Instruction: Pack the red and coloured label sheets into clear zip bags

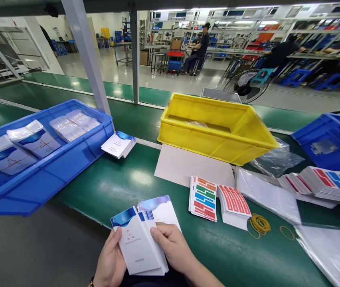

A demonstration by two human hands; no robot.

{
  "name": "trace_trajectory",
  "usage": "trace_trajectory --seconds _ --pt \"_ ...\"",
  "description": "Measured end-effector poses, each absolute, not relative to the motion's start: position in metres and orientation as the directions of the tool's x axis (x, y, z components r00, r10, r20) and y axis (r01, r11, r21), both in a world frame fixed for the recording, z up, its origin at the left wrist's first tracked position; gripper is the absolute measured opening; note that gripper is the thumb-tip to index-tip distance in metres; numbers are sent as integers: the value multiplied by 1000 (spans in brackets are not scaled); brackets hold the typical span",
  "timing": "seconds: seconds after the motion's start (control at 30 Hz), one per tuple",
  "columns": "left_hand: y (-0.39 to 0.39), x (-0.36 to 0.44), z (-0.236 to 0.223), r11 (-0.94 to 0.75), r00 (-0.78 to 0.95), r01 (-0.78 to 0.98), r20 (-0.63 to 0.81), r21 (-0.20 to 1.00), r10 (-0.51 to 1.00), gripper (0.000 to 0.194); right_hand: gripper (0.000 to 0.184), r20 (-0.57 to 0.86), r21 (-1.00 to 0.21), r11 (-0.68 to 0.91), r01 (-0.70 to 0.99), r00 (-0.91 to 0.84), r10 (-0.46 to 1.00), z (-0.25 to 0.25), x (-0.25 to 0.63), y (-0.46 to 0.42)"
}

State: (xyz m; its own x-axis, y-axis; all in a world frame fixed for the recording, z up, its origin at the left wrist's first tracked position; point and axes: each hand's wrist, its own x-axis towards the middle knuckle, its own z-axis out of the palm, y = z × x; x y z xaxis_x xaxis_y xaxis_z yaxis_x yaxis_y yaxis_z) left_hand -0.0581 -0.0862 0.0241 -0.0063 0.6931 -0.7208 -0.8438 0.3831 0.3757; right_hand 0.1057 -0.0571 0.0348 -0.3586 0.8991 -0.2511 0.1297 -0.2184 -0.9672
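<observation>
- Booklets [143,249], white with blue tops, were held in both hands at the table's near edge, spread into overlapping parts.
- The left hand [112,255] grasped the stack by its left side, thumb on the front; the right hand [171,245] pinched the other side, its thumb near a blue striped patch. Its fingers behind were hidden.
- The step in hand looked like leafing through or squaring up the stack; the next move seemed to call for a steady left hold and a light right thumb, lest pieces slip.
- The left blue bin [71,165] contained bagged booklets [40,141] and piles of filled-looking clear sleeves [74,125], contents unclear.
- Just beside it, a small booklet stack [118,144] lay on the green table [104,191].
- The yellow bin [206,145] showed some clear plastic [198,124] inside.
- The right blue bin [337,147] stood tilted, its inside mostly out of view.
</observation>
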Motion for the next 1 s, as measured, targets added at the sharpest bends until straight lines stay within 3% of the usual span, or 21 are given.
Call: trace_trajectory --seconds 0.37,0.47,0.67,0.77,0.9,1.0 --pt "-87 -61 21 403 26 -835 -706 374 708 12 53 -380 -870 -462 -170 -367 849 30 100 -58" --pt "-87 -59 21 404 4 -823 -708 399 707 9 52 -340 -921 -382 -73 -323 883 31 100 -58" --pt "-85 -56 24 429 11 -816 -732 387 681 7 31 -95 -984 -66 166 -175 980 40 99 -60" --pt "-85 -60 22 422 29 -828 -722 370 691 8 30 -67 -976 -39 212 -125 990 42 108 -57" --pt "-84 -71 19 368 1 -856 -709 364 705 14 34 -144 -970 -130 206 -53 988 30 129 -43" --pt "-82 -75 21 352 -22 -861 -719 366 694 16 42 -58 -938 -92 333 112 992 21 138 -35"
